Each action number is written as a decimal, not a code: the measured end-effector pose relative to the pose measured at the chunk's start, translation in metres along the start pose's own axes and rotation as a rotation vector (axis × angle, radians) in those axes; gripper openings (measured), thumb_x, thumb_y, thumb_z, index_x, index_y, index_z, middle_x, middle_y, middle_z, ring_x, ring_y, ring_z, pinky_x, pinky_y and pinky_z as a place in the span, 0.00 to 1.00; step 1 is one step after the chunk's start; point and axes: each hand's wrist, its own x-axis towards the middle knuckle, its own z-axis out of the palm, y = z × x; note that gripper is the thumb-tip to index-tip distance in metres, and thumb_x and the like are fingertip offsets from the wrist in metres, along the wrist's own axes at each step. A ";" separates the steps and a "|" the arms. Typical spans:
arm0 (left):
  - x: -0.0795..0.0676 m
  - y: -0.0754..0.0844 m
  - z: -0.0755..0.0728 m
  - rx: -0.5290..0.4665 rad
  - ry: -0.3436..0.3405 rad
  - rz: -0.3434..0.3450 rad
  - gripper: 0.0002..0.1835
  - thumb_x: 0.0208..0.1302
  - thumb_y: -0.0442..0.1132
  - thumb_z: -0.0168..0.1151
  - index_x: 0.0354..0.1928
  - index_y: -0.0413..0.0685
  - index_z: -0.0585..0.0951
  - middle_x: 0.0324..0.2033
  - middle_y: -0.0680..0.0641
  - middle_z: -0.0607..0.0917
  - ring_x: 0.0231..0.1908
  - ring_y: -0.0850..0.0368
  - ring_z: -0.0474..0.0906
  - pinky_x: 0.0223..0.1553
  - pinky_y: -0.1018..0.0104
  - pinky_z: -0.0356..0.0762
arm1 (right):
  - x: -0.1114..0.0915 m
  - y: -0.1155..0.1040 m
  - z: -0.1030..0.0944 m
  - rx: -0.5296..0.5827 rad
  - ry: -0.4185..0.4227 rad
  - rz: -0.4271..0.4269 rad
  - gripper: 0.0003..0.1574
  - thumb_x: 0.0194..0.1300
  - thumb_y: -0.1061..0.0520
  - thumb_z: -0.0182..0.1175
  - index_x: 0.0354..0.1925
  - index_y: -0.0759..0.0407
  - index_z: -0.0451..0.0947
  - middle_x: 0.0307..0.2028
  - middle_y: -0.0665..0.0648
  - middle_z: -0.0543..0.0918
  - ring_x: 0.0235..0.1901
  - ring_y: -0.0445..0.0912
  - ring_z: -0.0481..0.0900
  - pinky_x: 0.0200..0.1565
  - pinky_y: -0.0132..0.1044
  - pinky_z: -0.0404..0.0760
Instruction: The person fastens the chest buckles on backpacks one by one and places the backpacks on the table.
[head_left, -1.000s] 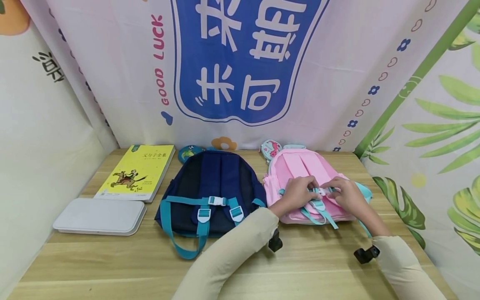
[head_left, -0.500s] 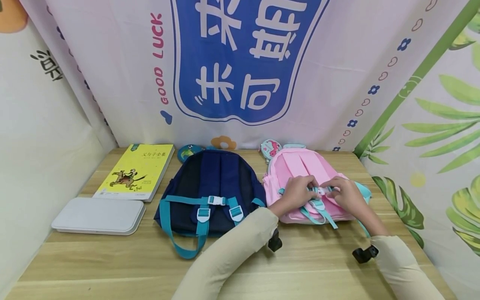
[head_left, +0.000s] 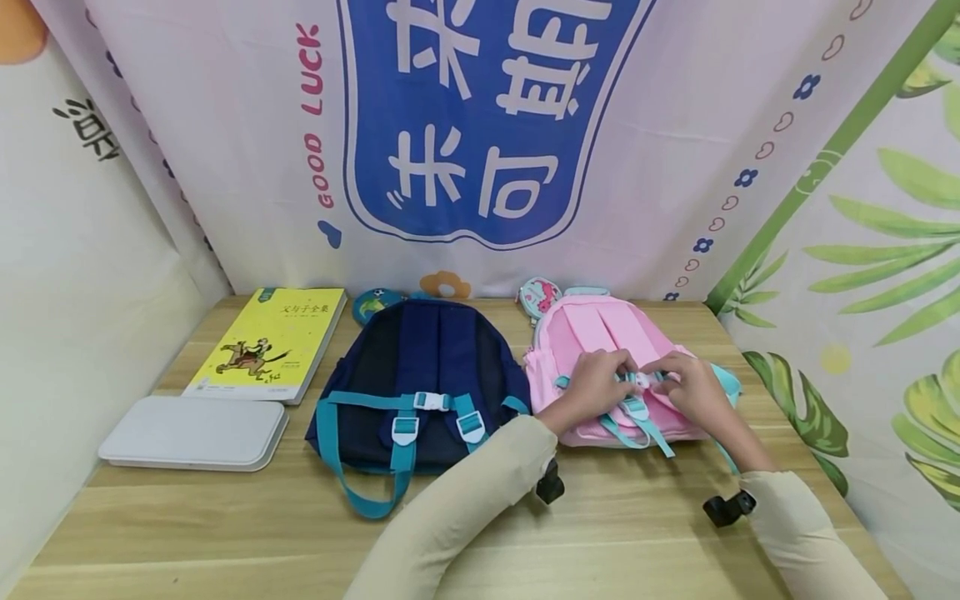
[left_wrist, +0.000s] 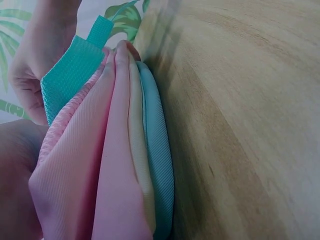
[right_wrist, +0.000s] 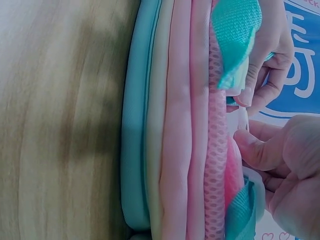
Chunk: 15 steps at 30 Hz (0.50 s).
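A pink backpack [head_left: 577,333] lies with its strap side up at the right of the table, its turquoise straps crossing the lower part. My left hand [head_left: 597,385] pinches the left side of a small white buckle [head_left: 642,381] on the cross strap. From the other side, my right hand [head_left: 690,385] pinches the buckle's right end. The right wrist view shows the fingertips of the left hand [right_wrist: 272,60] and right hand [right_wrist: 285,165] close together above the pink mesh. Fingers hide much of the buckle. A white strap adjuster [head_left: 634,408] with a turquoise strap end sits just below.
Left of the pink bag lies a navy backpack [head_left: 427,333] with turquoise straps and a fastened white buckle [head_left: 432,402]. Farther left are a yellow book [head_left: 262,342] and a white flat case [head_left: 191,433]. Round pouches [head_left: 538,297] stick out behind the bags, near the printed curtain [head_left: 645,208].
The head view has shifted very slightly, so the things at left appear a little farther left. Both hands stay at the pink backpack's buckle with almost no movement.
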 end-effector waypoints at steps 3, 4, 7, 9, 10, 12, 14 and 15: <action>0.000 0.000 0.000 0.026 -0.001 0.014 0.12 0.64 0.48 0.72 0.46 0.55 0.85 0.38 0.58 0.88 0.40 0.65 0.78 0.56 0.67 0.70 | 0.000 0.001 0.000 0.004 0.012 -0.014 0.18 0.53 0.78 0.66 0.42 0.66 0.88 0.34 0.63 0.87 0.32 0.50 0.78 0.36 0.39 0.77; 0.000 0.001 0.000 0.034 -0.004 0.018 0.12 0.64 0.48 0.72 0.47 0.55 0.85 0.39 0.58 0.88 0.40 0.66 0.78 0.56 0.67 0.69 | 0.000 0.002 0.000 0.009 0.017 -0.021 0.18 0.53 0.78 0.66 0.42 0.66 0.88 0.34 0.63 0.87 0.33 0.51 0.79 0.36 0.39 0.78; 0.000 0.002 -0.002 0.044 -0.019 0.018 0.12 0.65 0.49 0.71 0.47 0.55 0.85 0.39 0.58 0.88 0.41 0.66 0.78 0.58 0.66 0.69 | -0.001 0.004 -0.001 0.014 0.027 -0.044 0.19 0.52 0.78 0.68 0.42 0.65 0.88 0.34 0.61 0.87 0.32 0.49 0.79 0.36 0.39 0.79; 0.000 0.004 -0.003 0.053 -0.026 0.018 0.13 0.65 0.50 0.71 0.47 0.56 0.84 0.39 0.58 0.88 0.41 0.66 0.78 0.58 0.66 0.69 | -0.001 0.005 -0.003 0.022 0.027 -0.058 0.19 0.51 0.78 0.68 0.42 0.65 0.88 0.33 0.60 0.87 0.31 0.47 0.78 0.35 0.36 0.78; 0.000 0.004 -0.004 0.053 -0.026 0.016 0.12 0.65 0.50 0.71 0.47 0.56 0.84 0.39 0.59 0.88 0.41 0.66 0.78 0.58 0.66 0.69 | -0.001 0.005 -0.003 0.026 0.026 -0.064 0.20 0.51 0.78 0.69 0.42 0.65 0.88 0.33 0.60 0.87 0.31 0.46 0.77 0.34 0.35 0.77; 0.000 0.005 -0.005 0.053 -0.025 0.014 0.12 0.65 0.50 0.71 0.46 0.56 0.84 0.39 0.59 0.88 0.41 0.66 0.78 0.58 0.66 0.68 | -0.001 0.006 -0.005 0.034 0.013 -0.065 0.20 0.51 0.78 0.69 0.42 0.64 0.88 0.33 0.59 0.86 0.30 0.44 0.74 0.33 0.32 0.75; 0.000 0.005 -0.005 0.051 -0.022 0.014 0.13 0.64 0.51 0.71 0.46 0.56 0.84 0.40 0.59 0.89 0.42 0.66 0.79 0.57 0.67 0.68 | 0.000 0.006 -0.007 0.049 0.000 -0.065 0.20 0.51 0.78 0.69 0.42 0.64 0.88 0.33 0.59 0.86 0.30 0.43 0.73 0.33 0.32 0.74; 0.001 0.005 -0.005 0.050 -0.019 0.015 0.12 0.64 0.51 0.71 0.46 0.56 0.84 0.40 0.59 0.89 0.42 0.66 0.79 0.57 0.67 0.68 | 0.000 0.006 -0.007 0.051 -0.005 -0.064 0.20 0.52 0.77 0.69 0.43 0.64 0.88 0.33 0.59 0.86 0.30 0.43 0.73 0.33 0.32 0.74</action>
